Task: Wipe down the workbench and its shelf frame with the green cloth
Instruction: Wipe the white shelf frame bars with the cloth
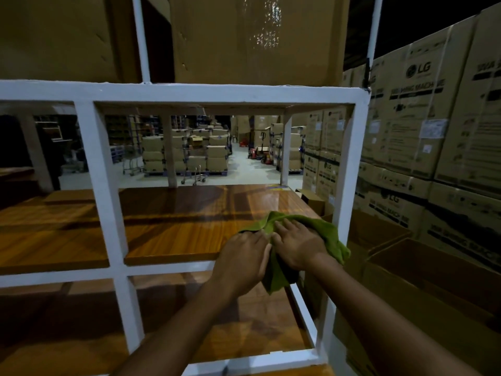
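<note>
The green cloth (324,232) lies bunched at the front right corner of the glossy wooden shelf board (184,229), partly draped over its edge. My left hand (244,256) presses on the cloth's left part at the board's front edge. My right hand (298,244) lies flat on top of the cloth, fingers spread forward. The two hands touch side by side. The white shelf frame (173,92) surrounds the board, with a right upright (349,169) just beyond the cloth. A lower wooden board (168,316) shows beneath my forearms.
A large cardboard box (257,36) stands on the top of the frame. Stacked washing-machine cartons (423,123) rise at the right, with open cartons (423,278) below them. A white middle upright (103,180) divides the shelf. Through the frame, pallets of boxes fill the warehouse floor.
</note>
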The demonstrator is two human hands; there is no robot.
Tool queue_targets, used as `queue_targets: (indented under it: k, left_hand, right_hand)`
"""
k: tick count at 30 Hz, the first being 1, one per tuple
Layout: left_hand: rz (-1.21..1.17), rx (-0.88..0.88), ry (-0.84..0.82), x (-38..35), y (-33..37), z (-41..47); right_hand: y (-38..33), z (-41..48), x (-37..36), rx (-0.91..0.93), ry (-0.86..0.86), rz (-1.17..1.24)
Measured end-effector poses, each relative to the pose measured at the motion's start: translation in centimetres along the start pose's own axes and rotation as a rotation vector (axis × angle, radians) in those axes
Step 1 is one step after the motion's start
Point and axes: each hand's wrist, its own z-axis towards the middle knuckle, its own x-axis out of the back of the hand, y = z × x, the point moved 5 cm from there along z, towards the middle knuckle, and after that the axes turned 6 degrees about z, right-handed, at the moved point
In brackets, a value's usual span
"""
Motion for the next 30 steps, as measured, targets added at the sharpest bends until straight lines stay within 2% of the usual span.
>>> queue_targets:
  k: [8,18,23,30]
  left_hand:
    - [-0.012,0.119,0.092,-0.4,0.1,0.5]
    - [-0.014,0.053,0.173,-0.4,0.2,-0.3]
    - [0.011,0.063,0.162,-1.0,0.5,-0.5]
    - [0.072,0.071,0.134,-1.5,0.7,-0.5]
  right_hand:
    - [0.0,2.0,0.7,-0.107,-0.073,0.055]
    - [2.1,7.4,0.7,-0.238,-0.097,0.075]
    - [3.0,10.1,0.9,-0.301,-0.098,0.070]
    - [4.2,14.0,0.3,-0.234,-0.089,-0.019]
